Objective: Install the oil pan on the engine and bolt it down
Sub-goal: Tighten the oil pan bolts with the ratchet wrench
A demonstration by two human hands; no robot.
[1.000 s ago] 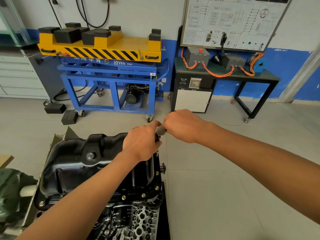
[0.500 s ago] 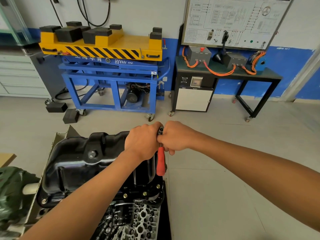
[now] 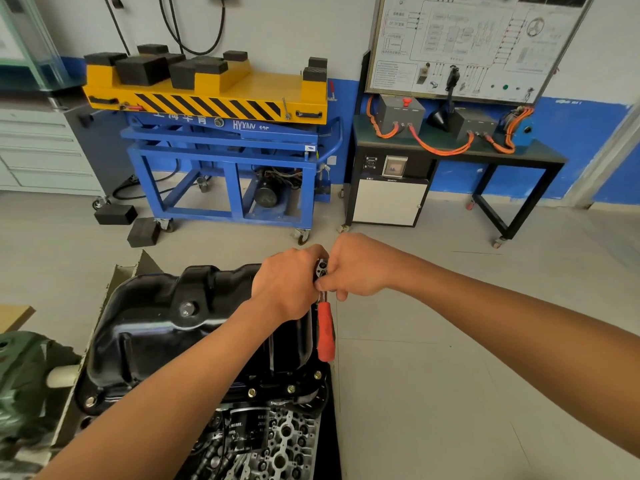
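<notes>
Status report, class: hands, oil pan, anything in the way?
Left hand, right hand grip ratchet at far corner. Oil pan sits on engine, near bolts in. Nothing visibly blocking.

Bright, even indoor light | soft shadows | wide-angle bending at edges | bottom-left corner blurred

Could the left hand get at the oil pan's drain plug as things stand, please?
Probably yes: the drain plug lies bare on the oil pan, nothing between it and the left hand, though it grips the ratchet.

Both forearms reached forward and converged. The left hand [image 3: 284,285], fisted with knuckles up, touched the right hand [image 3: 360,266]; both gripped the ratchet [image 3: 325,332] at its head.
</notes>
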